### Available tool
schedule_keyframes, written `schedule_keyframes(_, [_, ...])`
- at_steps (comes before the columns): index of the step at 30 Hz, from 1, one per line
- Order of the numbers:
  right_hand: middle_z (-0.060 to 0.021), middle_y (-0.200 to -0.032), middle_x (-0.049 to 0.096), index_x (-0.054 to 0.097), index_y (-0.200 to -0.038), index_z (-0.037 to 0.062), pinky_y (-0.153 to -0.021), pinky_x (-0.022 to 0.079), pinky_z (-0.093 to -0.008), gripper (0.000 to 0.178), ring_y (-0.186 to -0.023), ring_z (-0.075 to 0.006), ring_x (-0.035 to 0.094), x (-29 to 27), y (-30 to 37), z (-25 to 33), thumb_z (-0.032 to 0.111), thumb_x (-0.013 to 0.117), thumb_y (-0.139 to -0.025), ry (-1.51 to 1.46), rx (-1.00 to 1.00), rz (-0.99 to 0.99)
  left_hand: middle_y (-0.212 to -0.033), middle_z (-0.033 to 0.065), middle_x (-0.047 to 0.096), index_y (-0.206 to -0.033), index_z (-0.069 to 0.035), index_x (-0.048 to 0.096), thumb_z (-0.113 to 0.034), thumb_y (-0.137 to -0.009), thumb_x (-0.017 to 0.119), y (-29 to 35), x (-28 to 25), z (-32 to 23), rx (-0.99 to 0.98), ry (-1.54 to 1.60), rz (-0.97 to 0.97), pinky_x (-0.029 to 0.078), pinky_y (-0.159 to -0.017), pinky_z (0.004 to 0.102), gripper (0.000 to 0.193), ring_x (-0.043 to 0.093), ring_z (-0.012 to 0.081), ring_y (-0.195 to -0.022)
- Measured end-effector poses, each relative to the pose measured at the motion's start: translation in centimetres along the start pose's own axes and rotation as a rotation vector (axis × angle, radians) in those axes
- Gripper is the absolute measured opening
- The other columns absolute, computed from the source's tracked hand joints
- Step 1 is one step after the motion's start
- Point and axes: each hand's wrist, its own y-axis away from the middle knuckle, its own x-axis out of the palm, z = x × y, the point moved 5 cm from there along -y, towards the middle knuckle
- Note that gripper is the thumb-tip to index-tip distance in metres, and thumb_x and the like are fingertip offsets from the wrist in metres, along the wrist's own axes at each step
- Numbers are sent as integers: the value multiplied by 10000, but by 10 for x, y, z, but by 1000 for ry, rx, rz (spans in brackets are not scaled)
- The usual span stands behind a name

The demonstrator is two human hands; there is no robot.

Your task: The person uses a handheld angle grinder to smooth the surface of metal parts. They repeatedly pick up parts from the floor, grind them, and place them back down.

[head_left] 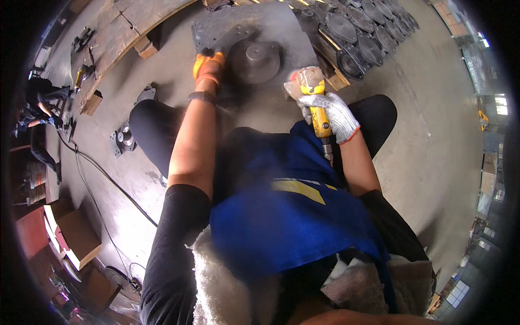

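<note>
While yellow marks the apron [254, 219], the right grip [335, 114] clasps a grinder [320, 125]; the left grip's [209, 67] hold is unclear.

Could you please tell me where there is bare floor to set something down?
The broad floor patch right of the right hand and right knee looks bare, with packed dark metal parts bordering it ahead. It is crowded among those parts, and tighter left of the left knee, where loose metal pieces and a cable lie.
</note>
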Motion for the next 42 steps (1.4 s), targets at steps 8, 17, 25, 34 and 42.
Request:
schedule_keyframes(8, [-69,-725,650,654,-976,-18,-531,513,-249,276,-575,-141,624,3,11,8,182,765,-823,61,-95,65,-1093,154,701,-1040,-95,714,-326,-892,600,-5,-10,12,380,-368,156,529,-813,407,297,667,331,-1030])
schedule_keyframes(17, [-68,-736,647,656,-978,-27,-534,499,-249,289,-591,-141,623,18,12,12,190,763,-819,120,-23,86,-1234,80,660,-1277,-130,612,-221,-917,568,94,46,55,81,776,430,471,-973,304,374,609,224,-1165])
schedule_keyframes(25, [-80,-734,656,676,-1008,-27,-534,504,-265,275,-591,-157,631,32,-2,2,216,687,-880,373,-153,242,-1269,104,629,-1322,-56,563,-121,-962,566,239,5,-64,612,736,863,430,-1053,311,366,587,201,-1183])
schedule_keyframes(34, [-146,-813,677,661,-1029,-64,-520,526,-318,310,-596,-218,647,57,-45,-15,220,561,-953,299,-174,369,-1264,88,602,-1284,-50,557,-120,-994,507,219,56,-45,384,1225,835,437,-1023,286,302,561,148,-1162])
schedule_keyframes(42, [-131,-830,686,662,-1039,-69,-560,533,-298,312,-641,-202,660,88,-35,8,210,550,-959,658,-529,479,-1008,70,676,-1106,-54,632,-158,-945,548,223,49,-43,497,1037,585,517,-836,326,209,644,192,-912])
